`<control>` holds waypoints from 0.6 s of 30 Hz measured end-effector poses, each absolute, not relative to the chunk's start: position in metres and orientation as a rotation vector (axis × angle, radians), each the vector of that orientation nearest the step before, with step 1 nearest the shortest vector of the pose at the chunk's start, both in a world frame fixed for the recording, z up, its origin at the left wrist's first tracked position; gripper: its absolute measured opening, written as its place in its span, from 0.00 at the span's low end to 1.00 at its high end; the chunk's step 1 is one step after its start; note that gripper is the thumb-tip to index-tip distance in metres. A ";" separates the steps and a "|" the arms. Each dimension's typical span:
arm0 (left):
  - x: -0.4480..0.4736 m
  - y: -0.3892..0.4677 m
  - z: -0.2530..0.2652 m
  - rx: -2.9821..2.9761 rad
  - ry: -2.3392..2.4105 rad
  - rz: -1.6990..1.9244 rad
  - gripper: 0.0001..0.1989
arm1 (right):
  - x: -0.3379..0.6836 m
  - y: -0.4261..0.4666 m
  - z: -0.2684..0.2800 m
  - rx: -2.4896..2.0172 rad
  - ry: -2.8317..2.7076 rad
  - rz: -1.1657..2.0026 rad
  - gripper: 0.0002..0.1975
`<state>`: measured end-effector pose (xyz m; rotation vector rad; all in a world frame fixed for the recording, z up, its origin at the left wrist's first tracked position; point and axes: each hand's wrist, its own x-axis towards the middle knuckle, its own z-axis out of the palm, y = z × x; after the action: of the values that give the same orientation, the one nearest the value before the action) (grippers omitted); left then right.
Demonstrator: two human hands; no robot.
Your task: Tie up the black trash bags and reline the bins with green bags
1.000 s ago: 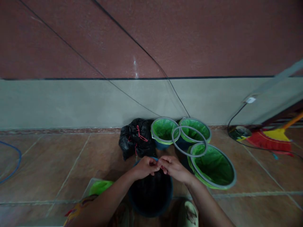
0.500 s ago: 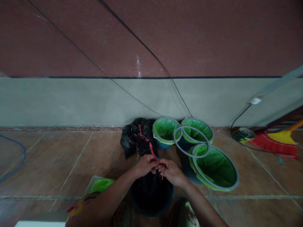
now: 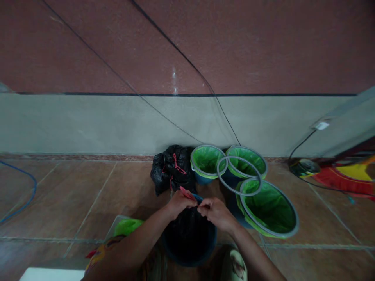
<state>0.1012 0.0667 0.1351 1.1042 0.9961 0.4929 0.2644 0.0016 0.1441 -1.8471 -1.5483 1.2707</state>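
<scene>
Over a dark blue bin [image 3: 212, 246] between my feet, both hands are close together. My left hand [image 3: 179, 205] is closed on a red drawstring [image 3: 187, 193], which sticks up above its fingers. Just beside it, my right hand [image 3: 216, 212] is pinched, its fingertips almost meeting the left ones; what lies between them is too small to tell. Below the hands a black garbage bag [image 3: 187, 226] sits inside the bin, mostly in shadow. Beyond the bin, against the wall, rest tied black garbage bags [image 3: 178, 169] with red drawstrings.
To the right stand three bins with green liners and grey rims, the nearest a large bin [image 3: 271, 208]. A loose grey ring [image 3: 221, 181] lies across them. A clear container [image 3: 115, 226] with green material is at left. A blue hose [image 3: 33, 187] and a red-yellow item [image 3: 340, 180] lie farther out.
The red drawstring, earlier stretched up beyond the hands and dangling below the right fingers, is now bunched at my left hand. My view has shifted slightly left.
</scene>
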 end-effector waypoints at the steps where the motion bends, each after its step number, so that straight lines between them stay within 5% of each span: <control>1: 0.101 0.067 0.137 1.141 0.994 0.499 0.04 | 0.265 0.001 0.143 -1.843 -1.550 1.279 0.09; 18: 0.103 0.067 0.133 1.367 0.913 0.619 0.07 | 0.272 0.004 0.142 -1.808 -1.613 1.165 0.13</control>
<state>0.1026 0.0674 0.1334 1.3673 0.9128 0.6187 0.2721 0.0042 0.1419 -1.8076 -1.6134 1.1646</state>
